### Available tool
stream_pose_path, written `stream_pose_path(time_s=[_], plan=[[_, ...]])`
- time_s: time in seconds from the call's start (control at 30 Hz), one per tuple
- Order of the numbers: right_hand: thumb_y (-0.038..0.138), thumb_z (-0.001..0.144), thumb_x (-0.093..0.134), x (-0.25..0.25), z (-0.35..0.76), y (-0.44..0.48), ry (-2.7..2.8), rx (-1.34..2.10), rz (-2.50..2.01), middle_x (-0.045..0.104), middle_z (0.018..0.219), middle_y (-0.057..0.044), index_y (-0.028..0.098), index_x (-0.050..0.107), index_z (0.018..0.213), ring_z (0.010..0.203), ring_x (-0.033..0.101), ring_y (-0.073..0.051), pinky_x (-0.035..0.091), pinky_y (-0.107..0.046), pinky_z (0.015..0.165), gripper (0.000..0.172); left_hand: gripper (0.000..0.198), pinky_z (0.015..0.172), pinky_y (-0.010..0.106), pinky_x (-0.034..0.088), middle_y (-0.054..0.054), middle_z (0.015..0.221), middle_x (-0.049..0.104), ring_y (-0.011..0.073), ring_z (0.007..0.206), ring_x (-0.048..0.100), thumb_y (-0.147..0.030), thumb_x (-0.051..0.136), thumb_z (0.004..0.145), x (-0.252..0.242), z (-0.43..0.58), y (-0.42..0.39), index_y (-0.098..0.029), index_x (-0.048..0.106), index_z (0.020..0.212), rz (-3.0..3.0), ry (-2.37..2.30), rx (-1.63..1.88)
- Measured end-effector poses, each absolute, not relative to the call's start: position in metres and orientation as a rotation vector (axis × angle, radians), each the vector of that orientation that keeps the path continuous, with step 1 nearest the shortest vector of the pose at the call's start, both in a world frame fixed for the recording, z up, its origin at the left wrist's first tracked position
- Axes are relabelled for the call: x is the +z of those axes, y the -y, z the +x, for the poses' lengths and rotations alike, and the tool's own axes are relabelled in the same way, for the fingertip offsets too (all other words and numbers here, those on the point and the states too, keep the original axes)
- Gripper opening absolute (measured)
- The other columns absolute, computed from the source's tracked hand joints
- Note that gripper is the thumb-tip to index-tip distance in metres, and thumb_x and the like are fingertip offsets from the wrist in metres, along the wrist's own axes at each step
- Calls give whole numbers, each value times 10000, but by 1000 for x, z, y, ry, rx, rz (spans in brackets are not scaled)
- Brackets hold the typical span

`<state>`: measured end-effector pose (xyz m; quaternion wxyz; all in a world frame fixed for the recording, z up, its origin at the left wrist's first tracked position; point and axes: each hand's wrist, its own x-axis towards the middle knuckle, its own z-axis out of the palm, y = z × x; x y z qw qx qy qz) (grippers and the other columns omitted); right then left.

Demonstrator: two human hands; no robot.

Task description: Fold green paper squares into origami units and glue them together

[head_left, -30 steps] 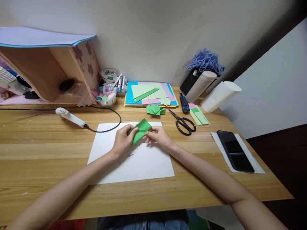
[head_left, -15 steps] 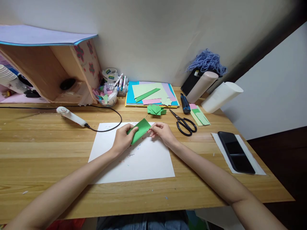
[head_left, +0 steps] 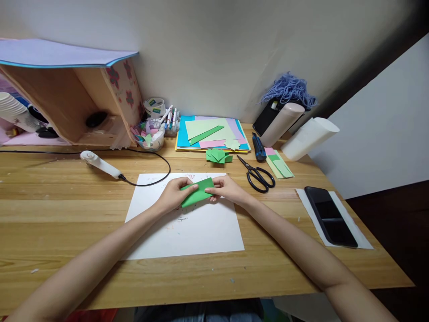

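Between my hands is a piece of green paper (head_left: 198, 192), apparently folded, held above a white sheet (head_left: 208, 237) that carries small coloured marks. My left hand (head_left: 174, 193) grips its left end, thumb on top. At the right end my right hand (head_left: 227, 189) pinches it between thumb and fingers; the fingers behind the paper are partly hidden. Just beyond the sheet sits a folded green paper shape (head_left: 218, 156). Black-handled scissors (head_left: 258, 174) lie to the right of it, blades pointing away to the left.
Coloured paper sheets (head_left: 187, 134) are stacked against the wall. A blue cutter (head_left: 259, 147) and paper strips (head_left: 279, 164) lie right of them. A phone (head_left: 330, 216) rests far right. At left are a white corded tool (head_left: 100, 164) and a tub of scraps (head_left: 150, 136).
The green paper has turned flatter and lower, its right end swinging toward me. My right hand has shifted from its edge to a thumb-on-top grip.
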<state>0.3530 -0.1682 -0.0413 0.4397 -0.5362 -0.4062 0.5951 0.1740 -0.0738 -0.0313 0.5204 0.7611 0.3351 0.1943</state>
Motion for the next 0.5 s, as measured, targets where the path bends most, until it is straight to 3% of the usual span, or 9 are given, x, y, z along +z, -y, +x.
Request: stream_pose_path(time_s=[0.1,0.2,0.33,0.5], plan=[[392,624,723,-45,348,166,905,1268,-1336,653,602,-27,100,622,775,485,592,-92,496,-198,503,343,375,656,255,457,36,786,633,171,747,592,-511,558,721,-28,175,72,-150,620,796,1530,-802,569],[424,650,697,-49,340,166,787,1053,-1334,662,603,-33,118,608,779,473,594,-104,496,-207,477,344,470,669,303,494,66,787,636,183,714,625,-567,515,735,-28,177,77,-124,586,874,1250,-701,540],[443,677,669,-50,330,170,762,955,-1333,663,622,-23,147,599,801,497,609,-123,514,-230,491,328,418,626,290,505,77,788,655,163,648,615,-469,665,657,-32,181,95,-117,598,873,1321,-657,454],[448,676,668,-47,320,175,828,969,-1314,653,630,-17,155,597,798,518,615,-140,531,-257,508,325,320,642,271,480,91,735,683,171,672,612,-421,634,705,-36,181,103,-107,657,757,1424,-733,493]])
